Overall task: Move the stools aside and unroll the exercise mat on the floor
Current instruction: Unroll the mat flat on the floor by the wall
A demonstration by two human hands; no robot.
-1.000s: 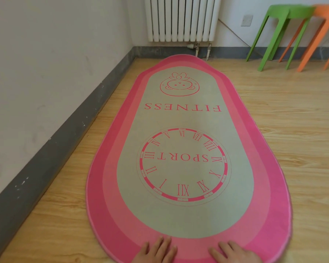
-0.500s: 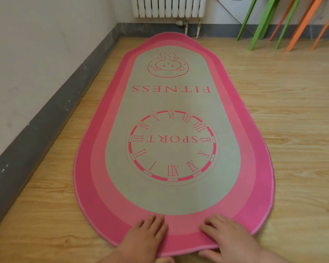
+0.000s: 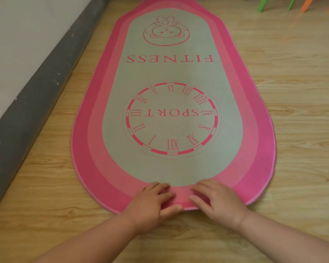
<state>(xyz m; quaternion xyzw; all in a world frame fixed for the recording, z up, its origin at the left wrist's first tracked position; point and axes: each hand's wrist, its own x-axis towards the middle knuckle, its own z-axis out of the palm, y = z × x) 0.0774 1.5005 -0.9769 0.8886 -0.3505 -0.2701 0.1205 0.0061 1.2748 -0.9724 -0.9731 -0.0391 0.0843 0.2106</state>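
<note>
head camera, looking steeply down, close

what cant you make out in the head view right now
- Stools: only green and orange leg tips show, the rest cut off by the top edge.
- Mat: far end cut off by the top edge.
- Near mat rim: hidden under the left hand and right hand.

The exercise mat (image 3: pixel 172 118) lies flat on the floor (image 3: pixel 292 111), its long axis running from 6 toward 12 o'clock. The wall (image 3: pixel 17 54) and its baseboard (image 3: pixel 36 111) run along the mat's 9 o'clock side, with a strip of floor between. The stool legs (image 3: pixel 292 4) stand at 1 o'clock, well apart from the mat. At 6 o'clock the left hand (image 3: pixel 152 204) and right hand (image 3: pixel 218 202) rest side by side on the mat's near edge
</note>
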